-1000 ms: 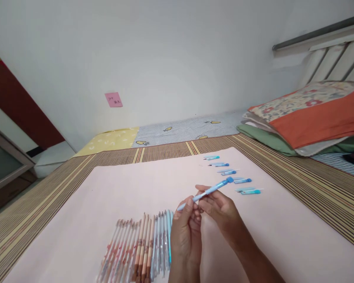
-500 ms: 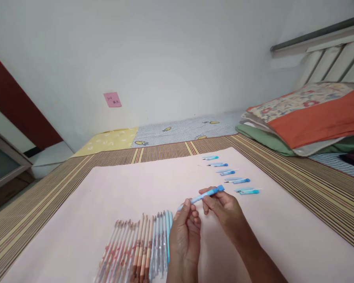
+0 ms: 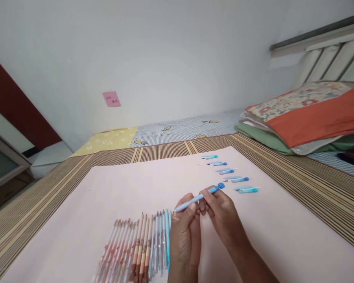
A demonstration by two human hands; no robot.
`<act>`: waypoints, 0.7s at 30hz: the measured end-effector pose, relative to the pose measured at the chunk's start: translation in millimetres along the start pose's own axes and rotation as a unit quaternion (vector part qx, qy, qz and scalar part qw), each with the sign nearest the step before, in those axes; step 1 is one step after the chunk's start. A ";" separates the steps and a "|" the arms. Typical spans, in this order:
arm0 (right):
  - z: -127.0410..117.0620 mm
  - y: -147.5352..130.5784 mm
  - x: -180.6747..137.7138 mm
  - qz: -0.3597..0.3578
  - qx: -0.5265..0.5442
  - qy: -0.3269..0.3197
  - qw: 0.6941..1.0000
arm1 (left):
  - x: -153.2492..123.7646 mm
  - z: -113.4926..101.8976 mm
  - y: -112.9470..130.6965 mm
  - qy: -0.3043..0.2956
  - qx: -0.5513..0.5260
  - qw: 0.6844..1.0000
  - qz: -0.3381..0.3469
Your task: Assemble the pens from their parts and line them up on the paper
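Note:
A light-blue pen [image 3: 185, 203] with a darker blue end is held slantwise above the pale pink sheet [image 3: 129, 184]. My left hand [image 3: 186, 230] grips its lower barrel between thumb and fingers. Near the darker blue end, my right hand [image 3: 220, 208] pinches the same pen. Left of my left hand lies a row of pens: white ones with red print [image 3: 115, 247], peach-and-brown ones [image 3: 143, 243], pale grey-blue ones [image 3: 159, 239] and turquoise ones [image 3: 167, 228], partly hidden by the hand. Beyond my right hand, several blue pens in separate parts [image 3: 240, 179] form a column.
Under the sheet is a striped mat [image 3: 165, 150]. Folded bedding with an orange cover [image 3: 321, 122] is stacked at the right. A pink note [image 3: 111, 99] sticks to the white wall [image 3: 177, 59], and a grey rail [image 3: 315, 33] runs at the upper right.
My left thumb and fingers have shifted along the barrel toward my right hand, so the pen's lower end now shows past them. Both hands still hold the pen.

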State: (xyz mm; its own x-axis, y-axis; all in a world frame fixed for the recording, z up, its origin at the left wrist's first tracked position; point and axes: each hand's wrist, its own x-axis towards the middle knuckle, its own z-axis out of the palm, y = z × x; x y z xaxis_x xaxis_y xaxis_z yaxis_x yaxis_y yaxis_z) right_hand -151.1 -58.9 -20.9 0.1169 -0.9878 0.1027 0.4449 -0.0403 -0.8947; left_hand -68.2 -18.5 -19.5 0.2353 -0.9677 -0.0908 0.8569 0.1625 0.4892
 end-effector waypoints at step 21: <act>2.2 1.6 -3.1 0.027 -0.030 -0.011 0.999 | -3.1 4.2 4.7 -0.028 0.080 0.996 0.010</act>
State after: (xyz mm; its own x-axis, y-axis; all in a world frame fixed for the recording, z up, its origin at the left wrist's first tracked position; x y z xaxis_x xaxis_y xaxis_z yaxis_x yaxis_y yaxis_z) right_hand -148.9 -55.5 -21.7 0.1584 -0.9853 0.0632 0.3832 0.0024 -0.9237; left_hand -66.8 -15.5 -13.2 0.2215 -0.9746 -0.0334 0.7671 0.1530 0.6230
